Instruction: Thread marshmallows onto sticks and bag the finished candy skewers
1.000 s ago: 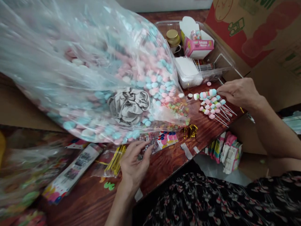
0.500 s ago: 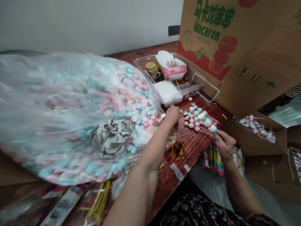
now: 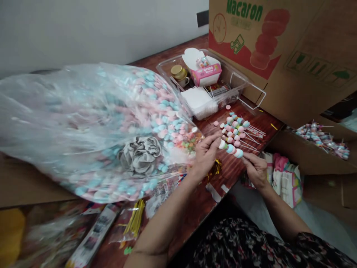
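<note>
One pastel candy skewer (image 3: 231,149), pinched in the right hand (image 3: 256,170), points its candy end left toward the open left hand (image 3: 205,156).

Green "Macaron" lettering is printed on the cardboard carton (image 3: 281,63).

Candy bag (image 3: 83,123) cut off left, table (image 3: 267,124) hidden beneath it, contents blurred, carton (image 3: 264,48) beyond it cut off top
</note>
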Tool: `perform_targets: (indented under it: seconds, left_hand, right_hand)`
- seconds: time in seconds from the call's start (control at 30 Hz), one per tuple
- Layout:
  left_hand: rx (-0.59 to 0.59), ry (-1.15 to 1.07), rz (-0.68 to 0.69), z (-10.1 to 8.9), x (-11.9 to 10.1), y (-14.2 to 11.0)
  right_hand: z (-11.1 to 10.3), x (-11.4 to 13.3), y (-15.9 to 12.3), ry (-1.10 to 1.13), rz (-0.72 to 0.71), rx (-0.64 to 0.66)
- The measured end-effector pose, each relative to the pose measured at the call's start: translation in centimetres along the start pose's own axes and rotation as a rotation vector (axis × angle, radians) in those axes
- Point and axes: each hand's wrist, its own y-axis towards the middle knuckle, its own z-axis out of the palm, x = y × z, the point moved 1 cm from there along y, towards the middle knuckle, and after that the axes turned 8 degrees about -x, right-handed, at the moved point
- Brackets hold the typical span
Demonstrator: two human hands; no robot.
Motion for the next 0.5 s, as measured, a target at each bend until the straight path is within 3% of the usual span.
perform_targets:
  seconds: [0.1, 0.27, 0.33, 0.5]
  left_hand:
    - [-0.105, 0.045, 0.046, -1.1, -0.1, -3.1]
    - [-0.202, 0.225, 0.318, -3.5, -0.6, -5.8]
    - [-0.252, 0.232, 0.343, -4.6, -0.8, -6.6]
    - [-0.399, 0.127, 0.249, -7.0, -0.4, -8.5]
  right_hand:
    - [0.6, 1.4, -1.2, -0.061, -0.049, 0.070]
    - [1.4, 3.6, -3.3, -0.011, -0.081, 0.168]
    - [2.1, 4.4, -4.5, 0.096, -0.018, 0.162]
    - [4.6, 6.4, -8.1, 0.361, 0.269, 0.150]
